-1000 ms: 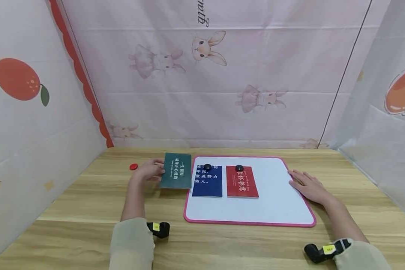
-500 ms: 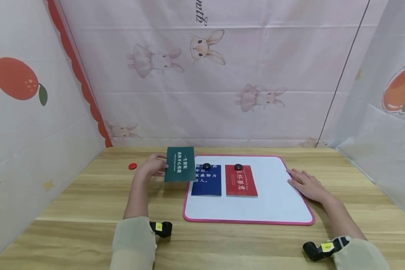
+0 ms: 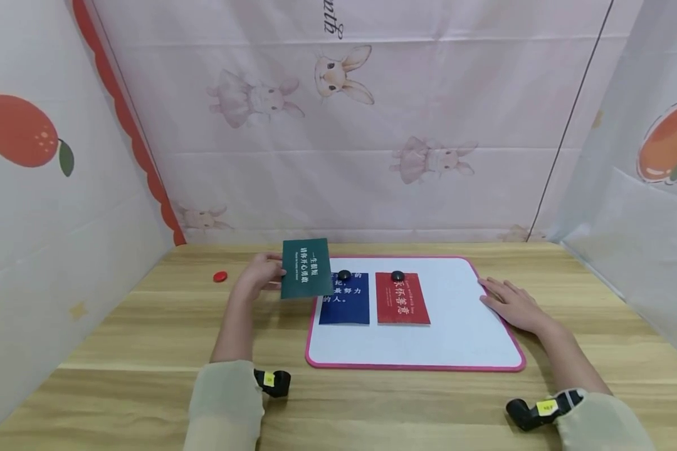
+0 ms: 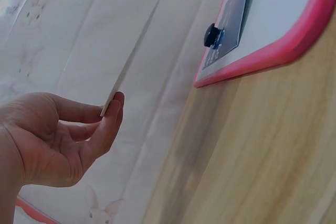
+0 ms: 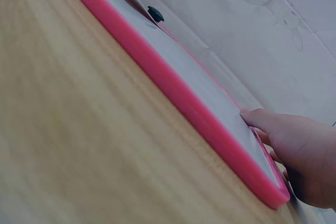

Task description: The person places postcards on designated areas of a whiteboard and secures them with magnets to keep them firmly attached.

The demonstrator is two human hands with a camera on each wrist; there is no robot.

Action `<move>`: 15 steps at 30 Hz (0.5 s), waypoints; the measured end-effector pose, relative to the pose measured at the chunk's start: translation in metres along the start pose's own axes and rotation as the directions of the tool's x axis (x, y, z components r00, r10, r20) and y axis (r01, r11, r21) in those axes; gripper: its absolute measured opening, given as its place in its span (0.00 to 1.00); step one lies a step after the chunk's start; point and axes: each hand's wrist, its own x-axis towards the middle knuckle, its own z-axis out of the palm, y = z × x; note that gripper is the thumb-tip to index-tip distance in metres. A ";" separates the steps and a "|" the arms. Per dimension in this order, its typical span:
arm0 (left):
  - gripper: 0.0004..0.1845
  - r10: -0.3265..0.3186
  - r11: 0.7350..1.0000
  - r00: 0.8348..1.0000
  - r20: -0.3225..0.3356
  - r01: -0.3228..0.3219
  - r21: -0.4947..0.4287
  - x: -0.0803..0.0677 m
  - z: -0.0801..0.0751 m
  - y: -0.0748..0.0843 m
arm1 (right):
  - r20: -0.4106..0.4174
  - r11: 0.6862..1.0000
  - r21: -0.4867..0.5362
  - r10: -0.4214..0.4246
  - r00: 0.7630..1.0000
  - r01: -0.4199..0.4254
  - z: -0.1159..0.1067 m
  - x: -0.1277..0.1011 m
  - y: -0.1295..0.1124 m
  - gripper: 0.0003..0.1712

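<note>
My left hand (image 3: pixel 261 274) pinches a dark green card (image 3: pixel 306 269) with white printed characters by its left edge. In the left wrist view, thumb and fingers hold the card (image 4: pixel 128 59) edge-on, raised off the table. It overlaps the upper left of a blue card (image 3: pixel 346 307) in the head view. That blue card and a red card (image 3: pixel 402 304) lie on a pink-rimmed whiteboard (image 3: pixel 417 344). One black magnet (image 3: pixel 344 275) sits on the blue card's top, another black magnet (image 3: pixel 397 275) on the red one's. My right hand (image 3: pixel 513 305) rests at the board's right edge, thumb touching its rim.
A red round magnet (image 3: pixel 220 276) lies on the wooden table (image 3: pixel 146 369) left of my left hand. A rabbit-print curtain (image 3: pixel 293 181) hangs behind the table, and printed sheets (image 3: pixel 107 207) flank it. Black wrist cameras are strapped at both sleeves.
My left hand has carried the green card up and slightly right, now farther over the blue card's corner. The right hand stays at the board's edge. The head view has shifted slightly.
</note>
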 end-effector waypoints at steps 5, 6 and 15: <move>0.23 0.004 1.000 1.000 -0.018 -0.004 0.005 0.002 0.012 0.002 | -0.004 1.000 0.002 -0.009 1.000 0.009 0.001 0.001 0.000 0.36; 0.23 0.007 1.000 1.000 -0.020 -0.007 0.008 0.003 0.014 0.001 | -0.003 1.000 0.001 -0.010 1.000 0.010 0.001 0.001 0.001 0.36; 0.22 0.036 0.999 0.999 -0.038 -0.034 0.032 0.002 0.034 0.004 | 0.012 1.000 -0.001 0.000 1.000 0.000 0.001 0.001 0.002 0.36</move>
